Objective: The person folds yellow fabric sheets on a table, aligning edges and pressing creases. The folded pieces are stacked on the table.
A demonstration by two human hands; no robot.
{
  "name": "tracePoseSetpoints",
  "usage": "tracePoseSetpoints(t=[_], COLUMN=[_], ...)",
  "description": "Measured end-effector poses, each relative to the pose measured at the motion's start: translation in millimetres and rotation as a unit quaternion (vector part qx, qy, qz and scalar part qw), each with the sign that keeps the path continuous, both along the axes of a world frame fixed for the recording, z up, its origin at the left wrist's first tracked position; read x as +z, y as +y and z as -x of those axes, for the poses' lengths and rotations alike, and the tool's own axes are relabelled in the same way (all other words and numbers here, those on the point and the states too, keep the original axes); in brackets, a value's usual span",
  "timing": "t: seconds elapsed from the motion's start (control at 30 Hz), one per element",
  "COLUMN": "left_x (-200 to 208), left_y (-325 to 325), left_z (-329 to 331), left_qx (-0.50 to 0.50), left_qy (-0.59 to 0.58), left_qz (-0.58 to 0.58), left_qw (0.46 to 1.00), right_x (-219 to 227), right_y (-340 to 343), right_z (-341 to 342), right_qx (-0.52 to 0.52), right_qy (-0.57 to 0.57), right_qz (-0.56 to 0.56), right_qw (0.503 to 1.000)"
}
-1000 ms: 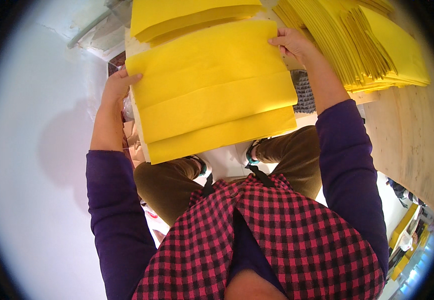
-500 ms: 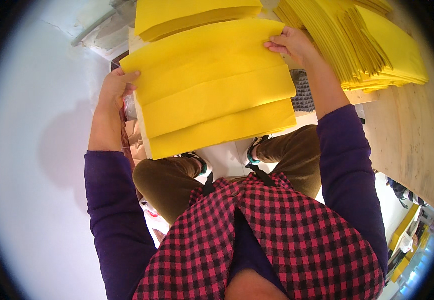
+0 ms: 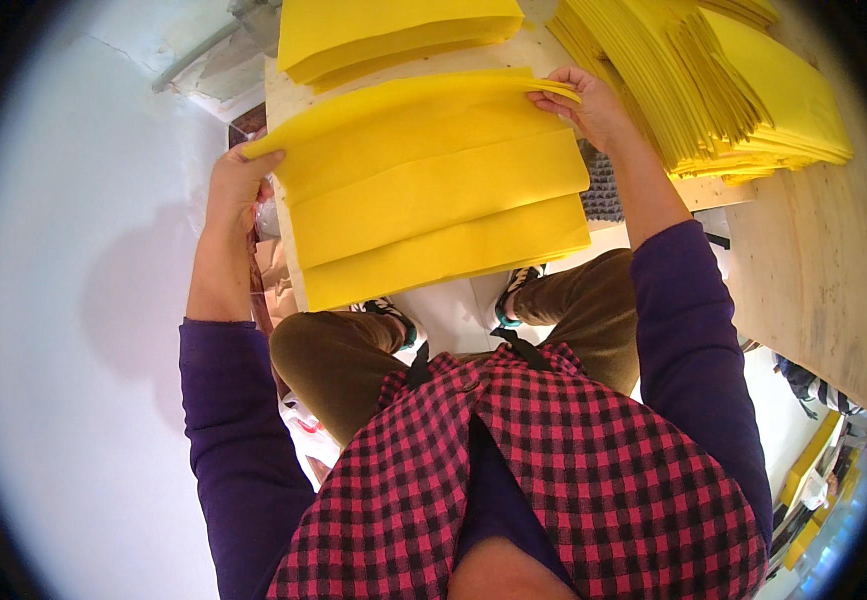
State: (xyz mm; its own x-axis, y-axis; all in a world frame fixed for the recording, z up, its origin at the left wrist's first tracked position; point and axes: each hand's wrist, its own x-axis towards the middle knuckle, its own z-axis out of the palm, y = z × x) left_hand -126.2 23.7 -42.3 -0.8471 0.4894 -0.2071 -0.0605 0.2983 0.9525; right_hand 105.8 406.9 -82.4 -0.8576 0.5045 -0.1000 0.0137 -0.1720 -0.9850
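Observation:
A wide piece of yellow felt-like cloth (image 3: 409, 135) lies stretched between my hands, its far edge lifted and bent toward me. At its far left corner, my left hand (image 3: 241, 180) pinches the cloth with the thumb on top. My right hand (image 3: 586, 105) grips the far right corner, where the edge is folded over between thumb and fingers. Beneath and nearer to me, more yellow cloth layers (image 3: 444, 245) show in staggered steps. What lies under the lowest layer is mostly hidden.
Beyond stands a thick yellow cloth stack (image 3: 399, 30) on the wooden table (image 3: 814, 270). Large piles of folded yellow cloth (image 3: 714, 90) lie at the far right. A dark grey textured cloth (image 3: 602, 185) sits beside my right forearm. A white wall (image 3: 64, 300) borders my left.
The cloth's far edge has come toward me and now curls over along its length. Both hands have moved slightly nearer, still holding the corners. The table beyond the edge shows more.

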Motion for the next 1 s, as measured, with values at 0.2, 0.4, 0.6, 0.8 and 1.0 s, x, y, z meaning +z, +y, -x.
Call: tracePoseSetpoints(t=[0.2,0.4,0.6,0.8,1.0], left_x=[-1.7,-6.9,-23.7,-44.4,-29.8], left_y=[2.4,3.1,0.0,-5.9,-3.9], left_z=[-2.9,-2.5,-5.5,-13.4,-21.0], left_qx=[0.035,0.017,-0.002,0.003,0.022], left_qy=[-0.054,-0.077,0.014,0.124,0.095], left_qz=[-0.020,-0.067,-0.070,-0.080,-0.041], left_qw=[0.998,0.995,0.997,0.989,0.994], right_x=[-0.3,-1.5,-4.8,-6.7,-8.0], right_y=[-1.6,0.4,2.6,6.9,1.1], right_z=[-2.2,-2.0,-5.3,-10.3,-8.5], right_qx=[0.006,0.006,0.010,0.052,0.023], right_qy=[0.005,0.005,-0.001,-0.003,0.003], right_qz=[-0.030,-0.015,-0.033,-0.022,-0.054], right_qw=[1.000,1.000,0.999,0.998,0.998])
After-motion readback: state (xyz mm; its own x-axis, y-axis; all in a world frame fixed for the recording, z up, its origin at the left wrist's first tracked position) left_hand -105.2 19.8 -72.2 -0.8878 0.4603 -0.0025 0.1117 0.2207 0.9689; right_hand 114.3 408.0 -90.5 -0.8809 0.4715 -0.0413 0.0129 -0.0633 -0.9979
